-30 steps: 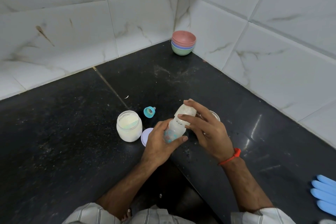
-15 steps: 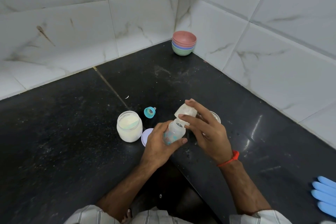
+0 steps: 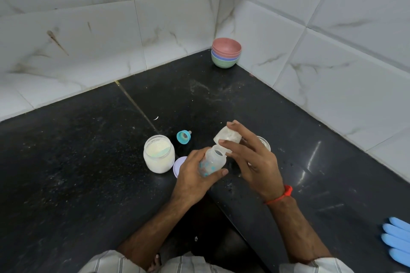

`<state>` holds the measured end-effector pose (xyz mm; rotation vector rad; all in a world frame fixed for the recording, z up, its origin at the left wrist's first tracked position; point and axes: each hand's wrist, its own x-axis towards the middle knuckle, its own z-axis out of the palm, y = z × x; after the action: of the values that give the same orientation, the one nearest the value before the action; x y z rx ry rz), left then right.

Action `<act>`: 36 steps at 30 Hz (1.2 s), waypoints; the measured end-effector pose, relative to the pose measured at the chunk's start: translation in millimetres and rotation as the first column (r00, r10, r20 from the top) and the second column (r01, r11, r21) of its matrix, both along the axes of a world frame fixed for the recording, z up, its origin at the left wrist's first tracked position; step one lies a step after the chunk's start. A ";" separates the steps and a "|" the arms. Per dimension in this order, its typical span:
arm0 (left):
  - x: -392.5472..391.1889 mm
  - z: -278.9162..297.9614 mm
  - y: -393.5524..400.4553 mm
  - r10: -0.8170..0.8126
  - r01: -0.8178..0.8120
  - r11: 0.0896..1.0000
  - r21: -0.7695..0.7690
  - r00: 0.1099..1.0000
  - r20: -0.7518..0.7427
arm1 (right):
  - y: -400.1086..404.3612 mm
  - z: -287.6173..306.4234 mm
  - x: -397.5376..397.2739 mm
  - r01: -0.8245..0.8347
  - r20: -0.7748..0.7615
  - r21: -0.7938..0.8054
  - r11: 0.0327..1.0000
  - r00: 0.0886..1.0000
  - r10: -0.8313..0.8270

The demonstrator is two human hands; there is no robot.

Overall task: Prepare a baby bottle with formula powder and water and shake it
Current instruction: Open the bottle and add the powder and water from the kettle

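My left hand (image 3: 195,178) grips a clear baby bottle (image 3: 213,160) with blue print, tilted, its mouth open. My right hand (image 3: 253,159) pinches the bottle's clear cap (image 3: 227,136), lifted just off the mouth and tilted away. An open glass jar of white formula powder (image 3: 158,153) stands on the black counter to the left, a pale scoop lying inside it. Its lilac lid (image 3: 179,165) lies beside it, partly behind my left hand. A teal nipple ring (image 3: 183,137) lies behind the jar.
A steel cup (image 3: 264,142) is mostly hidden behind my right hand. Stacked coloured bowls (image 3: 225,55) sit in the tiled corner. Blue gloved fingers (image 3: 397,241) show at the right edge. The counter's inner corner edge (image 3: 218,199) drops away below my hands.
The clear cap has come off the bottle: my right hand lifted it up and away. The bottle in my left hand has tilted slightly lower.
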<state>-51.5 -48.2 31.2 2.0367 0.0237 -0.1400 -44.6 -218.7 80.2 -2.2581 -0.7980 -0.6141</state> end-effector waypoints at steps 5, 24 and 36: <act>0.6 -2.0 2.5 0.003 -0.003 1.000 -0.015 1.000 0.004 | -0.4 -4.2 0.0 -0.001 -0.018 0.025 1.000 1.000 0.002; -2.0 -15.1 19.8 0.097 -0.087 0.993 -0.086 0.989 0.115 | -6.9 -57.3 14.6 0.372 -0.610 0.432 0.821 0.792 -0.038; -11.5 -23.5 36.3 0.182 -0.170 0.980 -0.100 0.974 0.132 | 22.6 -136.1 55.7 0.422 -0.649 -0.041 0.906 0.678 -0.345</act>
<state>-63.0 -11.9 7.6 1.9415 0.1077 0.1126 11.1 -196.2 -55.9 -2.3094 0.0699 -0.0130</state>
